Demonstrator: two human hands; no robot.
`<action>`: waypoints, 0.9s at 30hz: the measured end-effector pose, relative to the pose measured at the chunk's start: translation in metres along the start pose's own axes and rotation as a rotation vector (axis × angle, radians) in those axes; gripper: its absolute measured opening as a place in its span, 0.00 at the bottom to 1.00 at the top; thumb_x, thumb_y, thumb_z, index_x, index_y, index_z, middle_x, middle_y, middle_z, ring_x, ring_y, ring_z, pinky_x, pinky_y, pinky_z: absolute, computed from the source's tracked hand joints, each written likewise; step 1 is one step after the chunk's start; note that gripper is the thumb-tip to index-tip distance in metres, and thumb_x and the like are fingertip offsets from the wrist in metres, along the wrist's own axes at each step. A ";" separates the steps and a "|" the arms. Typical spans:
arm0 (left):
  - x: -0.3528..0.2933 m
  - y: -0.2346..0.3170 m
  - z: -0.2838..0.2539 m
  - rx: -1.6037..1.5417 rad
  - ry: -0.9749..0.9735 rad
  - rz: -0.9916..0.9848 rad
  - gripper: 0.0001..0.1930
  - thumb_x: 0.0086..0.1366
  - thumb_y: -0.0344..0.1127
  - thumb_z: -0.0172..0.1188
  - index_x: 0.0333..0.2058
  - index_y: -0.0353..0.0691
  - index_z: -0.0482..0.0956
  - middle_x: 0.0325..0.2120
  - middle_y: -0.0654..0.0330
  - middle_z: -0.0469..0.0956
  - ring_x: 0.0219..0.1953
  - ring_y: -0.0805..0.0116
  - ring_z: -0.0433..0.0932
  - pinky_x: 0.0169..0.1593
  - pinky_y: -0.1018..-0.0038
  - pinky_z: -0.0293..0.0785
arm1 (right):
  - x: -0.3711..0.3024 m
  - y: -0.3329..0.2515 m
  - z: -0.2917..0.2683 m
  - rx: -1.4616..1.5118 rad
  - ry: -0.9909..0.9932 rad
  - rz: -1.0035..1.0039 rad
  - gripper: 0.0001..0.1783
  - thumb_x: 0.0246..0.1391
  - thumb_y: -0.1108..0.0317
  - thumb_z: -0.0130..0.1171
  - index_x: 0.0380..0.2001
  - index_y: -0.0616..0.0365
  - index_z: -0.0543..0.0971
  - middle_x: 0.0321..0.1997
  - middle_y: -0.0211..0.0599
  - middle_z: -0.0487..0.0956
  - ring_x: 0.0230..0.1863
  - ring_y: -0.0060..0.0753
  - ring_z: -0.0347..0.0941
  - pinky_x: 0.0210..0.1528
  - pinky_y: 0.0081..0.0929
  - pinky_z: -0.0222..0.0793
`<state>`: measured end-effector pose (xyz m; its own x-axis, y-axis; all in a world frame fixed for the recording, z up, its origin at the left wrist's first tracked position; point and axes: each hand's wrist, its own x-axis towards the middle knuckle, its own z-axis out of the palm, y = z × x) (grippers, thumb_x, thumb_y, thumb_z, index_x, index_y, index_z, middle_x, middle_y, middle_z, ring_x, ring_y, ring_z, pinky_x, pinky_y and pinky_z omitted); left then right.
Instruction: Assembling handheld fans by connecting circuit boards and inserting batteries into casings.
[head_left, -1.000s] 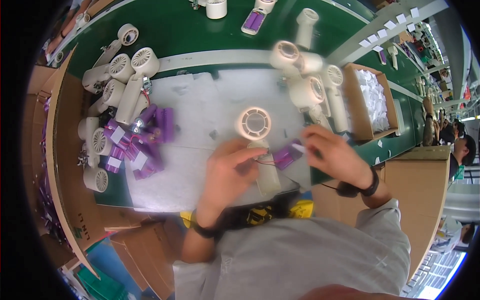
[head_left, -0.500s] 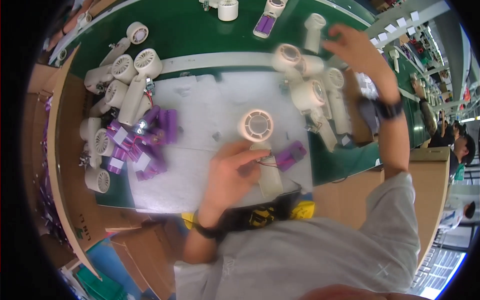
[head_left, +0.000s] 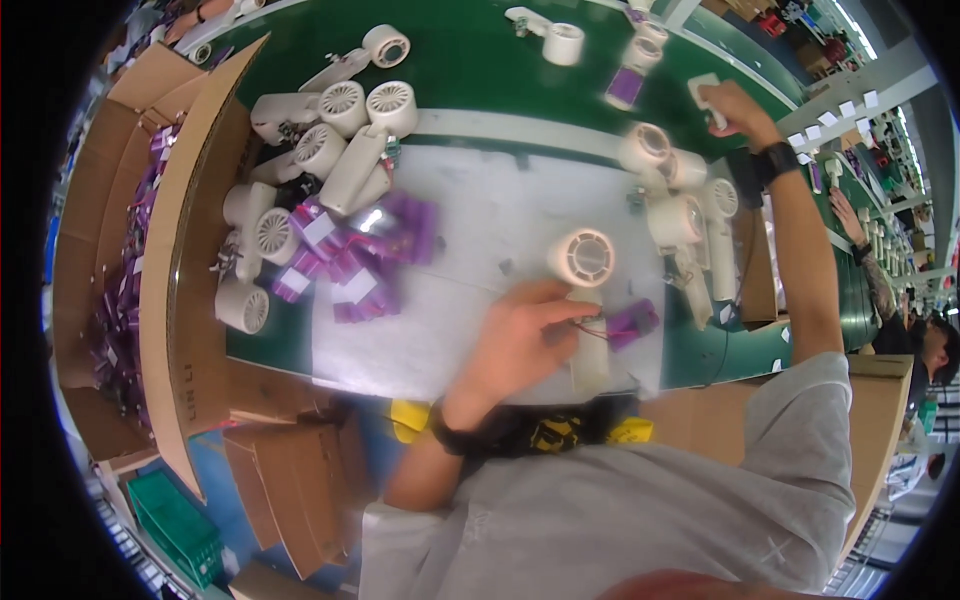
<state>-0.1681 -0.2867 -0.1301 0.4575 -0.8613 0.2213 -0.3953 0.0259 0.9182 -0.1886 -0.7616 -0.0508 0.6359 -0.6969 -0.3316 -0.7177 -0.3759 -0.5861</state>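
On the white mat [head_left: 470,330] lies a white handheld fan [head_left: 582,257], its round grille facing up and its handle toward me. My left hand [head_left: 530,335] grips this fan at the top of the handle, fingertips by thin wires. Those wires run to a purple battery pack [head_left: 632,325] just right of the handle. Far to the right, over the green work surface, my right hand [head_left: 738,108] is closed around a white handheld fan [head_left: 706,97], partly covered by the fingers.
White fans [head_left: 340,105] and purple battery packs [head_left: 350,265] are heaped at left beside a cardboard box [head_left: 190,290]. More fans [head_left: 676,218] lie right of the mat, near another carton [head_left: 762,265]. Further fans [head_left: 563,45] lie on the green surface [head_left: 470,80]. A co-worker's hand [head_left: 848,215] shows far right.
The view has shifted, so the scene sits further right. My right hand, loosely spread beside the standing white fan before, is now closed on it. My left hand stays at the fan on the mat.
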 end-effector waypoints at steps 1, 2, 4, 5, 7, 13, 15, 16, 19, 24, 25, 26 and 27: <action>0.002 -0.001 0.001 0.006 0.008 0.014 0.19 0.47 0.23 0.63 0.40 0.46 0.85 0.38 0.55 0.80 0.39 0.56 0.79 0.42 0.68 0.76 | -0.008 -0.013 0.002 -0.036 0.073 -0.056 0.29 0.54 0.52 0.57 0.48 0.67 0.68 0.34 0.41 0.77 0.20 0.31 0.76 0.18 0.26 0.75; 0.004 -0.001 0.001 0.012 0.014 0.029 0.19 0.47 0.23 0.63 0.40 0.46 0.85 0.38 0.55 0.80 0.39 0.56 0.79 0.42 0.68 0.76 | -0.019 -0.023 0.002 -0.070 0.147 -0.112 0.27 0.55 0.52 0.56 0.48 0.63 0.67 0.31 0.39 0.76 0.17 0.27 0.73 0.17 0.24 0.74; 0.004 0.000 0.003 0.027 0.026 0.025 0.19 0.47 0.23 0.63 0.40 0.46 0.85 0.38 0.55 0.80 0.39 0.56 0.79 0.42 0.68 0.76 | -0.075 -0.072 0.021 -0.058 0.094 -0.220 0.24 0.56 0.53 0.55 0.47 0.61 0.68 0.31 0.37 0.76 0.17 0.25 0.73 0.17 0.23 0.73; 0.004 0.001 0.004 0.021 0.022 0.013 0.19 0.47 0.23 0.63 0.40 0.46 0.85 0.38 0.55 0.80 0.39 0.56 0.79 0.42 0.68 0.76 | -0.102 -0.094 0.034 -0.045 0.064 -0.318 0.22 0.58 0.53 0.54 0.46 0.59 0.69 0.30 0.36 0.76 0.17 0.24 0.73 0.18 0.22 0.73; 0.004 0.002 0.002 0.019 0.004 -0.009 0.19 0.47 0.23 0.63 0.40 0.46 0.85 0.38 0.55 0.80 0.39 0.56 0.79 0.43 0.68 0.76 | -0.130 -0.124 0.064 0.037 -0.129 -0.383 0.19 0.61 0.55 0.53 0.46 0.58 0.68 0.31 0.35 0.76 0.20 0.23 0.74 0.18 0.23 0.74; 0.001 -0.003 0.005 0.018 0.023 0.004 0.19 0.47 0.23 0.63 0.40 0.46 0.85 0.38 0.54 0.80 0.39 0.55 0.79 0.44 0.66 0.76 | -0.133 -0.178 0.181 0.377 -0.623 -0.419 0.26 0.59 0.61 0.52 0.44 0.82 0.65 0.34 0.47 0.73 0.35 0.37 0.79 0.28 0.37 0.84; 0.000 -0.005 0.007 0.017 0.030 0.038 0.19 0.47 0.24 0.63 0.40 0.46 0.85 0.39 0.54 0.80 0.40 0.54 0.79 0.45 0.65 0.76 | -0.136 -0.180 0.216 0.572 -0.509 -0.392 0.26 0.59 0.62 0.52 0.43 0.84 0.65 0.35 0.49 0.74 0.34 0.40 0.80 0.28 0.37 0.84; -0.001 -0.006 0.008 0.020 0.036 0.034 0.19 0.47 0.24 0.63 0.40 0.46 0.85 0.39 0.54 0.80 0.40 0.54 0.79 0.45 0.65 0.76 | -0.138 -0.184 0.231 0.757 -0.395 -0.352 0.26 0.59 0.63 0.51 0.42 0.86 0.65 0.36 0.51 0.74 0.32 0.43 0.81 0.29 0.36 0.84; -0.001 -0.007 0.008 0.047 0.028 0.065 0.19 0.47 0.24 0.63 0.40 0.46 0.85 0.38 0.53 0.80 0.40 0.54 0.79 0.45 0.66 0.76 | -0.145 -0.204 0.248 0.578 -0.468 -0.352 0.25 0.60 0.63 0.52 0.41 0.83 0.67 0.35 0.51 0.76 0.29 0.43 0.81 0.28 0.34 0.84; 0.001 -0.007 0.009 0.043 0.059 0.102 0.19 0.47 0.24 0.63 0.40 0.46 0.85 0.37 0.53 0.79 0.39 0.54 0.79 0.44 0.66 0.76 | -0.154 -0.214 0.251 0.297 -0.595 -0.460 0.23 0.60 0.60 0.55 0.40 0.77 0.73 0.31 0.46 0.79 0.22 0.36 0.81 0.26 0.29 0.82; 0.001 -0.007 0.009 0.035 0.052 0.086 0.19 0.47 0.24 0.63 0.40 0.46 0.85 0.37 0.53 0.79 0.39 0.55 0.79 0.44 0.66 0.76 | -0.152 -0.213 0.248 0.295 -0.592 -0.451 0.23 0.60 0.60 0.55 0.40 0.77 0.73 0.31 0.46 0.79 0.22 0.36 0.81 0.26 0.29 0.82; 0.001 -0.006 0.008 0.029 0.050 0.069 0.19 0.46 0.24 0.63 0.40 0.47 0.85 0.37 0.53 0.79 0.39 0.55 0.79 0.44 0.66 0.76 | -0.148 -0.212 0.243 0.245 -0.604 -0.504 0.22 0.60 0.59 0.56 0.39 0.75 0.74 0.30 0.45 0.79 0.23 0.34 0.81 0.25 0.28 0.80; 0.002 -0.006 0.008 0.022 0.048 0.052 0.19 0.46 0.25 0.63 0.40 0.47 0.85 0.37 0.54 0.79 0.38 0.55 0.78 0.43 0.66 0.76 | -0.142 -0.212 0.236 0.194 -0.617 -0.558 0.22 0.59 0.58 0.57 0.39 0.72 0.75 0.29 0.43 0.79 0.23 0.32 0.81 0.24 0.26 0.79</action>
<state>-0.1712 -0.2924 -0.1375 0.4736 -0.8335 0.2847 -0.4370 0.0582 0.8976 -0.0600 -0.4385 -0.0542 0.9628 0.0380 -0.2674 -0.2283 -0.4146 -0.8809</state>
